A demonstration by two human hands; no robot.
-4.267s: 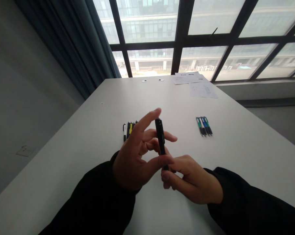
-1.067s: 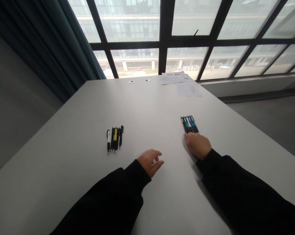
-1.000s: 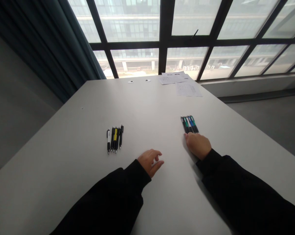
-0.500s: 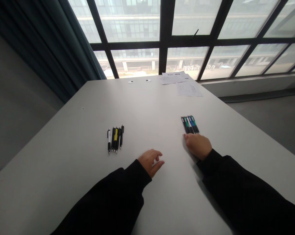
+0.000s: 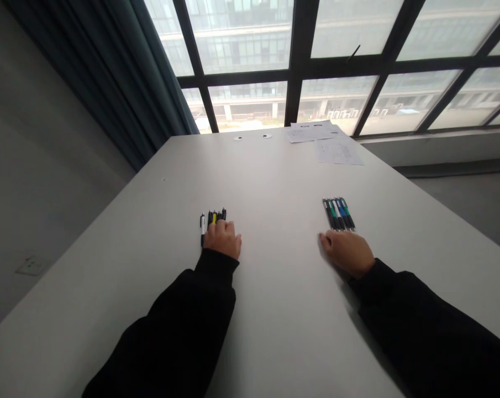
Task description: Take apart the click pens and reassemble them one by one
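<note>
My left hand (image 5: 224, 239) is over the lower part of a group of black pens on the left, its fingers bent and a little apart, with the thumb to the right. A yellow-and-black pen (image 5: 214, 218) shows beyond the fingertips, and a white-and-black pen (image 5: 203, 224) stands slightly apart on the group's left. The pens' lower ends are hidden under the hand. My right hand (image 5: 349, 251) rests on the table with curled fingers, against the near ends of a neat row of green, white, blue and black pens (image 5: 338, 213).
The white table (image 5: 274, 182) reaches to a black-framed window (image 5: 301, 72). Printed papers (image 5: 338, 150) lie at its far right, with two small white-rimmed fittings (image 5: 267, 136) at the far edge. A dark blue curtain (image 5: 150, 83) hangs on the left.
My left hand has moved left and forward from the middle of the table onto the left pens. The right hand has drawn back slightly from its pen row. The view has shifted left.
</note>
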